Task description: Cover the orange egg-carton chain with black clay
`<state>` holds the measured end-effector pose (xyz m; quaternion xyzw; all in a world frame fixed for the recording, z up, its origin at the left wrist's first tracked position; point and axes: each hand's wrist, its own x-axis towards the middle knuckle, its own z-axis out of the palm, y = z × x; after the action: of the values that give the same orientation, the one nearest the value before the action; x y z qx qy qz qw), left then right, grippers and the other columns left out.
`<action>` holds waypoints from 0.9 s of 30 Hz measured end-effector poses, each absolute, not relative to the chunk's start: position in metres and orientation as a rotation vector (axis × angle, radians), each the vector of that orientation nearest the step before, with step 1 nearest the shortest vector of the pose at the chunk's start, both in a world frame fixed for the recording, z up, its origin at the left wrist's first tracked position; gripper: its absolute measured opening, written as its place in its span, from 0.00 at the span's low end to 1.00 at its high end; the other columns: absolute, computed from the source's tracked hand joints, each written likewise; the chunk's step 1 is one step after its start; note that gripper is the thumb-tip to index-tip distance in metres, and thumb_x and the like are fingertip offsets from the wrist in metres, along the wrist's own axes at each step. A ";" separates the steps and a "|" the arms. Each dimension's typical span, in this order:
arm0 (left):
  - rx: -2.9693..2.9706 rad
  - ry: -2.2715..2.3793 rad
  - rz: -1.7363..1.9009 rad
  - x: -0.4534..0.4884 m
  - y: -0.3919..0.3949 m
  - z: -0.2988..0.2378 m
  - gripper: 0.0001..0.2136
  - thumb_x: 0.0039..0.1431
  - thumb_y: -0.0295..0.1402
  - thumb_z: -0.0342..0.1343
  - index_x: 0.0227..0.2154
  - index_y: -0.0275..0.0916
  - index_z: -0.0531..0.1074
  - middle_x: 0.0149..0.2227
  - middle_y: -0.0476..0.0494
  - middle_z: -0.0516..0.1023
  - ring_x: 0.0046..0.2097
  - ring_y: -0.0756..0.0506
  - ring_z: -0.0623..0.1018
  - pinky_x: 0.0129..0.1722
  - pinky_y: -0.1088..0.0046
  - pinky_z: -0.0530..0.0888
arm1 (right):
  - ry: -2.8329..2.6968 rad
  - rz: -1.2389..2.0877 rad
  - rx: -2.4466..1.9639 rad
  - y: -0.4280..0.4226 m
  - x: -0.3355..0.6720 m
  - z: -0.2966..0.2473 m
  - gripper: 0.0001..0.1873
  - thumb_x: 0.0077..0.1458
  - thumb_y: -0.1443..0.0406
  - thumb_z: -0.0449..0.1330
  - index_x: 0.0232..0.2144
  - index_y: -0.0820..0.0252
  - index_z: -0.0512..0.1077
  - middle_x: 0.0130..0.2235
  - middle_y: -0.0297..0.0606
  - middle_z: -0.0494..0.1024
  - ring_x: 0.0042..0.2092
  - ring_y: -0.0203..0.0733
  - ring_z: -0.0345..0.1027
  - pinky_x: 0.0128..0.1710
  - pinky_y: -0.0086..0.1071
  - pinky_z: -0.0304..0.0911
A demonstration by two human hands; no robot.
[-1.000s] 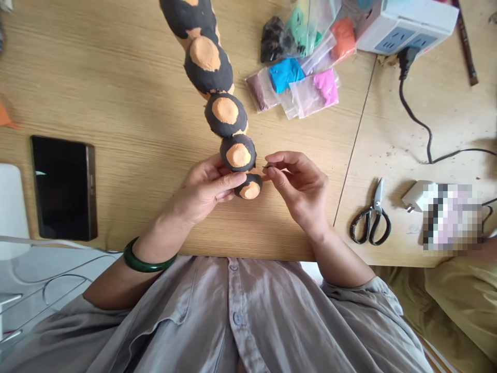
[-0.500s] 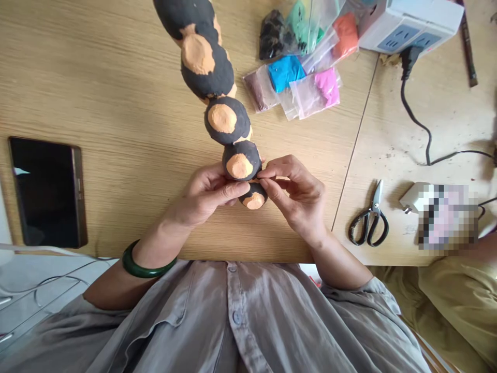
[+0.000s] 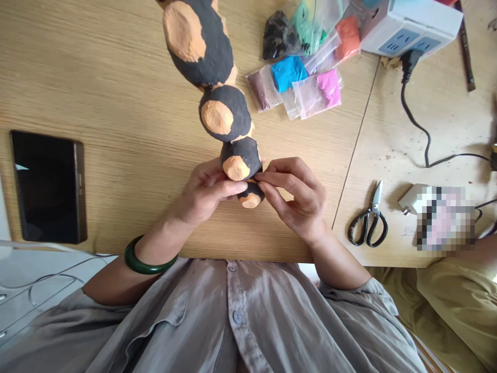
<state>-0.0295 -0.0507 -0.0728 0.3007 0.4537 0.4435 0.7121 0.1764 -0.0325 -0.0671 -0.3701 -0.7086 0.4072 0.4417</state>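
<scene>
A clay figure (image 3: 225, 111) made of stacked black balls with orange patches rises from my hands toward the top of the view. My left hand (image 3: 204, 191) wraps its fingers round the lowest, smallest ball (image 3: 250, 198) from the left. My right hand (image 3: 298, 199) pinches with thumb and fingers at the joint between the two lowest balls, pressing on the black clay there. Whether a small bit of clay sits in that pinch is hidden.
A dark phone (image 3: 46, 186) lies on the wooden table (image 3: 116, 103) at left. Several bags of coloured clay (image 3: 303, 57) lie at upper right beside a white power strip (image 3: 411, 26) with a black cable. Scissors (image 3: 368, 220) and a white charger (image 3: 413, 197) lie at right.
My right hand moved in from just right of the figure and now pinches at the joint. The figure tilted and came nearer to the camera; its orange patches turned leftward.
</scene>
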 end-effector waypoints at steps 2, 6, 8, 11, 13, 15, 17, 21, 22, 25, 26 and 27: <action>0.725 0.975 1.022 -0.028 -0.049 -0.073 0.10 0.60 0.25 0.67 0.41 0.45 0.88 0.47 0.48 0.90 0.49 0.41 0.87 0.49 0.64 0.84 | -1.695 1.116 -0.989 -0.034 0.175 -0.065 0.04 0.71 0.61 0.66 0.43 0.52 0.82 0.45 0.38 0.80 0.47 0.40 0.78 0.47 0.35 0.80; 0.806 0.884 1.071 -0.026 -0.047 -0.076 0.10 0.61 0.26 0.68 0.43 0.45 0.89 0.46 0.48 0.90 0.52 0.41 0.88 0.56 0.62 0.84 | -1.317 1.523 -1.121 -0.036 0.173 -0.060 0.13 0.67 0.53 0.69 0.41 0.54 0.77 0.43 0.37 0.79 0.45 0.39 0.77 0.43 0.32 0.79; 0.792 0.872 1.095 -0.026 -0.047 -0.080 0.09 0.60 0.30 0.70 0.43 0.45 0.89 0.46 0.46 0.90 0.51 0.40 0.88 0.55 0.62 0.85 | -1.145 1.671 -1.112 -0.035 0.172 -0.060 0.15 0.66 0.52 0.71 0.41 0.54 0.76 0.41 0.35 0.79 0.43 0.37 0.76 0.43 0.31 0.77; 0.767 0.931 1.111 -0.026 -0.048 -0.085 0.07 0.57 0.33 0.74 0.39 0.44 0.88 0.46 0.46 0.90 0.51 0.38 0.89 0.56 0.60 0.85 | -1.007 1.741 -1.139 -0.032 0.172 -0.061 0.18 0.63 0.50 0.73 0.42 0.55 0.78 0.42 0.35 0.80 0.42 0.37 0.74 0.42 0.30 0.75; 0.768 0.960 1.118 -0.027 -0.049 -0.087 0.06 0.56 0.33 0.75 0.37 0.45 0.87 0.47 0.46 0.90 0.53 0.37 0.88 0.57 0.58 0.85 | -0.959 1.789 -1.181 -0.030 0.171 -0.061 0.21 0.59 0.47 0.75 0.42 0.55 0.79 0.41 0.35 0.81 0.42 0.37 0.74 0.43 0.31 0.75; 0.787 0.965 1.118 -0.028 -0.050 -0.088 0.05 0.56 0.34 0.75 0.35 0.45 0.86 0.46 0.46 0.90 0.53 0.35 0.88 0.58 0.55 0.86 | -0.909 1.882 -1.207 -0.029 0.171 -0.062 0.22 0.59 0.45 0.74 0.39 0.55 0.79 0.38 0.34 0.80 0.39 0.37 0.73 0.43 0.32 0.74; 0.816 0.947 1.118 -0.028 -0.050 -0.089 0.06 0.56 0.35 0.75 0.36 0.46 0.87 0.46 0.46 0.90 0.53 0.35 0.88 0.56 0.54 0.86 | -0.867 1.950 -1.203 -0.029 0.171 -0.062 0.21 0.61 0.45 0.72 0.35 0.55 0.80 0.34 0.32 0.79 0.37 0.36 0.72 0.44 0.32 0.73; 0.857 0.896 1.137 -0.029 -0.050 -0.093 0.06 0.59 0.34 0.75 0.39 0.46 0.88 0.47 0.46 0.90 0.53 0.36 0.89 0.55 0.57 0.86 | -0.912 1.935 -1.225 -0.027 0.171 -0.060 0.19 0.61 0.47 0.73 0.32 0.55 0.81 0.31 0.31 0.78 0.34 0.37 0.69 0.42 0.33 0.70; 0.865 0.870 1.156 -0.029 -0.050 -0.095 0.06 0.60 0.33 0.74 0.40 0.46 0.88 0.47 0.47 0.90 0.53 0.37 0.89 0.55 0.59 0.86 | -0.927 1.940 -1.236 -0.027 0.172 -0.059 0.20 0.59 0.47 0.74 0.30 0.55 0.80 0.30 0.31 0.78 0.34 0.37 0.69 0.42 0.33 0.70; 0.891 0.763 1.205 -0.030 -0.050 -0.098 0.11 0.63 0.27 0.71 0.46 0.48 0.89 0.50 0.51 0.90 0.52 0.42 0.89 0.53 0.68 0.86 | -0.904 2.017 -1.202 -0.026 0.172 -0.059 0.21 0.56 0.46 0.76 0.29 0.56 0.80 0.31 0.32 0.80 0.35 0.38 0.72 0.43 0.33 0.70; 0.896 0.740 1.211 -0.030 -0.050 -0.098 0.13 0.64 0.25 0.70 0.47 0.49 0.89 0.51 0.52 0.90 0.52 0.44 0.89 0.53 0.70 0.85 | -0.878 2.058 -1.176 -0.026 0.172 -0.059 0.21 0.55 0.47 0.77 0.30 0.57 0.80 0.32 0.33 0.81 0.36 0.38 0.73 0.44 0.34 0.70; 0.899 0.731 1.212 -0.030 -0.050 -0.098 0.13 0.65 0.24 0.69 0.47 0.50 0.89 0.52 0.53 0.90 0.53 0.44 0.88 0.54 0.71 0.85 | -0.849 2.100 -1.151 -0.025 0.173 -0.059 0.21 0.54 0.47 0.77 0.31 0.57 0.80 0.33 0.33 0.82 0.37 0.38 0.74 0.45 0.34 0.70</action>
<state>-0.0298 -0.0495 -0.0982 0.3987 0.3241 0.5375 0.6687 0.1726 -0.0255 -0.0594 -0.4326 -0.3192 0.7896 0.2958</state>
